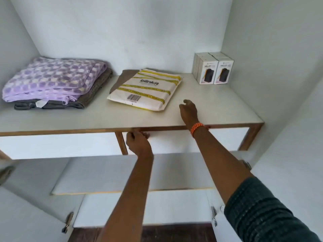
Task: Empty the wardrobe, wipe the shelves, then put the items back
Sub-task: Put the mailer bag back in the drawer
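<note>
While the wardrobe [157,32] stands open with pale walls all round, its main shelf [201,109] carries everything that counts, so the step in hand looks like either the emptying or the last of the putting back; which one cannot be told. At the shelf's back left corner lies a folded purple dotted blanket [52,79] on top of a grey one [94,95]. Near the middle sits a white and yellow courier packet [146,89] over a brown flap, well apart from 2 small boxes [213,69] standing upright in the back right corner. Below the shelf's wooden front edge are 2 white panels split by a wooden upright [121,142], then lower shelves and a dark floor. The right hand [188,110], an orange band [197,128] at its wrist, hovers just beside the packet's near right corner with fingers loosely curled and holding nothing. The left hand [138,142] hooks its fingertips under the front edge near the middle, gripping the board. To do it well, I would steady on that edge, slide the packet toward the front, then lift it flat with the flap beneath, keeping clear of the boxes.
</note>
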Demonstrator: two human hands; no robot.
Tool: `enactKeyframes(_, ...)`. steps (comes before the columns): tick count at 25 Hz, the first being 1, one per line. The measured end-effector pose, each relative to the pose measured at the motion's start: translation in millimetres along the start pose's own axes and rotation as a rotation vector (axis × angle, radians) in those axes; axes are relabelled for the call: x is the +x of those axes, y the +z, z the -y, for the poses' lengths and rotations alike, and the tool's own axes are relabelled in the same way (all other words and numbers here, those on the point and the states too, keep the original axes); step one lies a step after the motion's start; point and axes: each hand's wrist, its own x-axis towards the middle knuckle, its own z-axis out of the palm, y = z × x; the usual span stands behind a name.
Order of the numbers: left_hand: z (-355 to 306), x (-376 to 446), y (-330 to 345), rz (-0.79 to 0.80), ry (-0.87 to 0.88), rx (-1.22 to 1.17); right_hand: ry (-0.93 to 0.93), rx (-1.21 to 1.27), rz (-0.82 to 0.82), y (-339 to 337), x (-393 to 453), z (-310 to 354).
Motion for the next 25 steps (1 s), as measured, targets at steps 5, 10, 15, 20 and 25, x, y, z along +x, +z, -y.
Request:
enactKeyframes(5,76,-25,-21,-0.039,-0.798,-0.307,-0.207,-0.187,0.161,-31,-47,-21)
enactKeyframes(10,100,-19,8,-0.011,-0.792,-0.515,-0.289,-0.277,0.146,-30,-28,-25)
enactKeyframes(15,121,-9,34,-0.066,-0.62,-0.621,-0.378,-0.408,0.126,-14,-7,-26)
enactKeyframes(20,109,-35,22,-0.157,-0.663,-0.327,-0.507,-0.644,0.091,2,-7,-28)
enactKeyframes(25,96,-49,-37,-0.374,-0.207,0.351,-0.503,-0.881,0.177,-10,-52,-39)
